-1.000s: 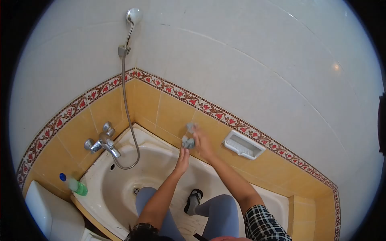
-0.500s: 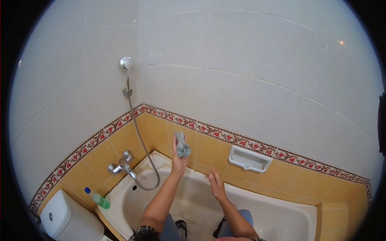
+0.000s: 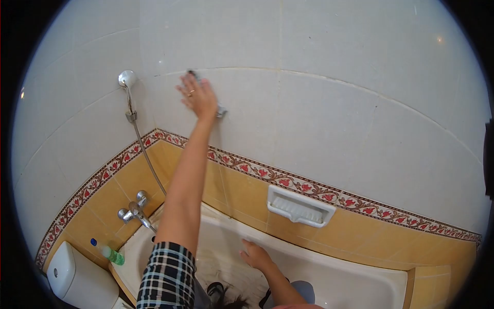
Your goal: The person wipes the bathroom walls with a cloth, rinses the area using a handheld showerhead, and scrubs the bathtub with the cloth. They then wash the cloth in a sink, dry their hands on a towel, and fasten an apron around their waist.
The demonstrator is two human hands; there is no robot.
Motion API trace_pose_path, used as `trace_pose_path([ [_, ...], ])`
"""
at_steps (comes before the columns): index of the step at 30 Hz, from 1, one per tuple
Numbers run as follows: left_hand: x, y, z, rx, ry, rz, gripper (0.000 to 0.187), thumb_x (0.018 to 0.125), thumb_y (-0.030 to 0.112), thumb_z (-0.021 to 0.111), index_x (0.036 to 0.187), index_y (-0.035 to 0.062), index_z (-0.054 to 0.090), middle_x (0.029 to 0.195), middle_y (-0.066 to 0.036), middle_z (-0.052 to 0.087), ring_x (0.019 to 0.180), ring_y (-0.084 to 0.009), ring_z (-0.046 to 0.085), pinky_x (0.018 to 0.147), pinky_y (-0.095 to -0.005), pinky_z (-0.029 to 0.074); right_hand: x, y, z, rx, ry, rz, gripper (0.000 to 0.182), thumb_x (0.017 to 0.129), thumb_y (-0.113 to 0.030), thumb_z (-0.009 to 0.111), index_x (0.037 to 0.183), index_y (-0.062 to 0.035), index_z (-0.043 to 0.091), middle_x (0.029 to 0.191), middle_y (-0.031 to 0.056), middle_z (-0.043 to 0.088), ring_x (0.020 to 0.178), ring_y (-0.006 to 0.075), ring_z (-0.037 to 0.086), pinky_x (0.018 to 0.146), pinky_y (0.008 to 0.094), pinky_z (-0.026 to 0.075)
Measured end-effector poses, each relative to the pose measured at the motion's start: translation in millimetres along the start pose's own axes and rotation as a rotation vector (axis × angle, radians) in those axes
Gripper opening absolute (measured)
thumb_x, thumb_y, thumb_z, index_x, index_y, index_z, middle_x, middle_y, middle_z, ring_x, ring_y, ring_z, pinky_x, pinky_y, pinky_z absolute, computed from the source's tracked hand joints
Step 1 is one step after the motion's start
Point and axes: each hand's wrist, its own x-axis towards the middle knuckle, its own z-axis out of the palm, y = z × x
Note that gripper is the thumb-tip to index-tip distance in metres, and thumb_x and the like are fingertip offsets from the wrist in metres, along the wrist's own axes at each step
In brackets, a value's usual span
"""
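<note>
My left hand (image 3: 199, 97) is raised high and lies flat on the white wall tiles (image 3: 329, 118), a ring on one finger. Under its palm it presses a grey cloth (image 3: 221, 112) to the wall; only bits of the cloth show past the fingertips and the heel of the hand. Low over the bathtub (image 3: 355, 268), my right hand (image 3: 257, 255) hangs with nothing in it, its fingers apart and loosely bent.
To the left hang a shower head (image 3: 126, 79) and its hose, above a mixer tap (image 3: 135, 211). A green bottle with a blue cap (image 3: 114, 255) stands on the tub's corner beside the toilet cistern (image 3: 77, 278). A white soap dish (image 3: 301, 206) is set in the wall.
My left hand has gone up with the cloth, from in front of the yellow tiles to the white ones above the patterned border. My right hand has dropped slightly. The view has shifted right.
</note>
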Motion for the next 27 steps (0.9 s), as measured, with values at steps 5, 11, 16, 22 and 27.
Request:
trace_pose_path([
  [5, -42, 0, -6, 0.176, -0.024, 0.242, 0.060, 0.098, 0.029, 0.035, 0.148, 0.0013, 0.015, 0.156, -0.018, 0.006, 0.143, -0.0408, 0.001, 0.110, -0.0621, 0.005, -11, 1, -15, -0.081, -0.343, 0.031, 0.041, 0.089, -0.034, 0.053, 0.117, -0.0039, 0.056, 0.109, 0.0235, 0.061, 0.103, 0.0399, 0.057, 0.089, 0.0459, 0.046],
  [11, -144, 38, -13, -0.182, -0.220, 0.736, 0.069, 0.088, 0.021, 0.047, 0.148, 0.0015, 0.019, 0.155, -0.020, 0.011, 0.143, -0.0395, 0.007, 0.113, -0.0521, 0.004, -8, 23, 4, -0.111, -0.456, 0.094, 0.041, 0.089, -0.036, 0.052, 0.114, -0.0045, 0.057, 0.110, 0.0231, 0.060, 0.104, 0.0393, 0.056, 0.088, 0.0456, 0.046],
  [16, -58, -24, -9, -0.117, -0.115, 0.614, 0.059, 0.094, 0.016, 0.037, 0.149, 0.0071, 0.018, 0.157, -0.012, 0.010, 0.145, -0.0285, 0.007, 0.114, -0.0503, 0.002, -19, 32, 1, -0.122, -0.362, 0.069, 0.044, 0.084, -0.026, 0.059, 0.122, -0.0042, 0.055, 0.115, 0.0238, 0.059, 0.108, 0.0379, 0.055, 0.091, 0.0439, 0.045],
  [22, -89, -128, -2, 0.184, -0.123, -0.008, 0.060, 0.097, 0.024, 0.035, 0.149, 0.0034, 0.014, 0.156, -0.016, 0.007, 0.145, -0.0302, 0.004, 0.112, -0.0574, 0.003, -18, 25, -22, 0.094, -0.098, 0.190, 0.052, 0.074, -0.001, 0.066, 0.125, -0.0046, 0.055, 0.107, 0.0201, 0.064, 0.087, 0.0284, 0.066, 0.074, 0.0349, 0.053],
  [27, -227, -48, -1, -0.144, -0.168, 0.288, 0.071, 0.091, 0.023, 0.046, 0.149, 0.0009, 0.010, 0.154, -0.024, 0.004, 0.143, -0.0409, 0.001, 0.112, -0.0560, -0.001, -11, 3, -37, 0.315, -0.185, 0.385, 0.057, 0.068, 0.000, 0.073, 0.123, -0.0036, 0.057, 0.091, 0.0154, 0.068, 0.075, 0.0198, 0.068, 0.057, 0.0298, 0.053],
])
